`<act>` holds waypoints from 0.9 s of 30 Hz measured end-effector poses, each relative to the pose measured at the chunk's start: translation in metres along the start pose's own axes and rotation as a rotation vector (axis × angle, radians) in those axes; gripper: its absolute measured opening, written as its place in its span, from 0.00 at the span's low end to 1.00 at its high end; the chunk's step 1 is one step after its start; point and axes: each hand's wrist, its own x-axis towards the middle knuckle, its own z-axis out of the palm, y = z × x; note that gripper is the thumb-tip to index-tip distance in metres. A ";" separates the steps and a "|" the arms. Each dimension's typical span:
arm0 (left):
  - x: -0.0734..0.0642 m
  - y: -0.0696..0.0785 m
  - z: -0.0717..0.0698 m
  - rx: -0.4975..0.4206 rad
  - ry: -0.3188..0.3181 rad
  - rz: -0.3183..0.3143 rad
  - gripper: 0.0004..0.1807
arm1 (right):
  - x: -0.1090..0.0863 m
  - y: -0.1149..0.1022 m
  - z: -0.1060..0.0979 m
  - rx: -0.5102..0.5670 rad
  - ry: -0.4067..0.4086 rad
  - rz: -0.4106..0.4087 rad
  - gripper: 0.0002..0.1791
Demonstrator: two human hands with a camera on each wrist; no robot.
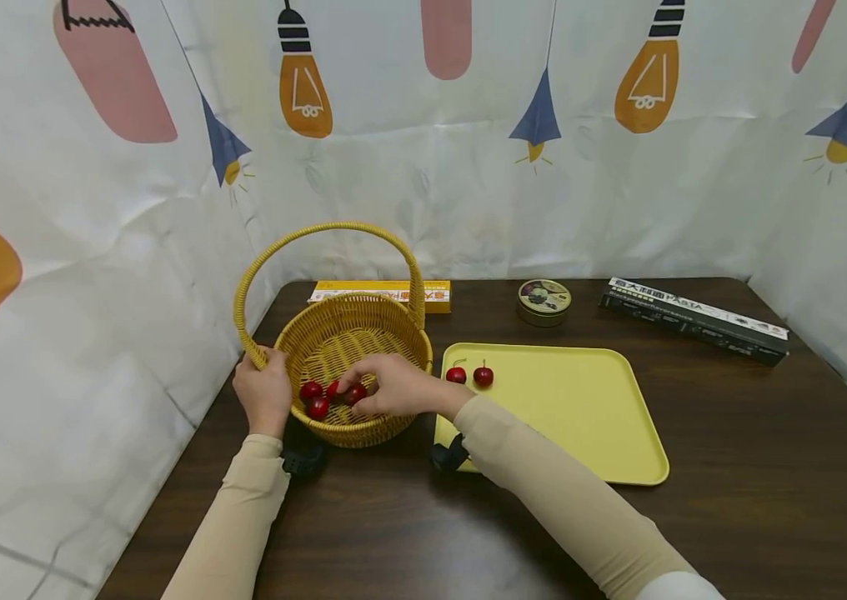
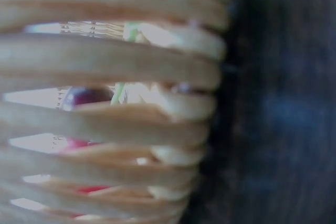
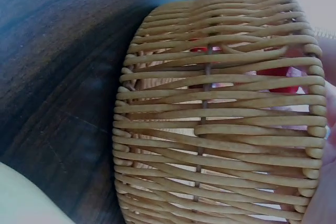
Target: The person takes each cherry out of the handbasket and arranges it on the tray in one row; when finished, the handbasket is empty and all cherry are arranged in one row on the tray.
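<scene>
The right hand (image 1: 391, 387) seems to pinch a dark cherry (image 1: 354, 393) down inside the basket (image 1: 363, 435). The cherry should be light, slick-skinned and easily bruised, so best held gently by its sides. Just left of the pinch, three more cherries (image 1: 317, 407) lie in the basket; beyond them the left hand (image 1: 264, 393) grips the handle (image 1: 341, 225) near its foot. Right of the pinch, the tray (image 1: 558, 408) carries two stemmed cherries (image 1: 483, 377).
</scene>
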 end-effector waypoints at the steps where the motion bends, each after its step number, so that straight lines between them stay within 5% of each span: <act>1: 0.000 0.000 0.000 0.000 0.001 0.000 0.15 | 0.000 0.000 0.001 -0.003 0.009 -0.003 0.14; 12: -0.001 -0.001 0.001 0.000 0.003 0.023 0.14 | -0.016 0.000 0.000 -0.200 0.167 -0.083 0.23; 17: 0.000 0.000 0.000 0.004 0.006 0.031 0.14 | -0.033 -0.005 -0.013 -0.130 0.282 -0.089 0.22; 27: 0.001 -0.001 0.000 0.008 -0.003 0.009 0.13 | -0.077 0.021 -0.043 0.009 0.320 -0.127 0.18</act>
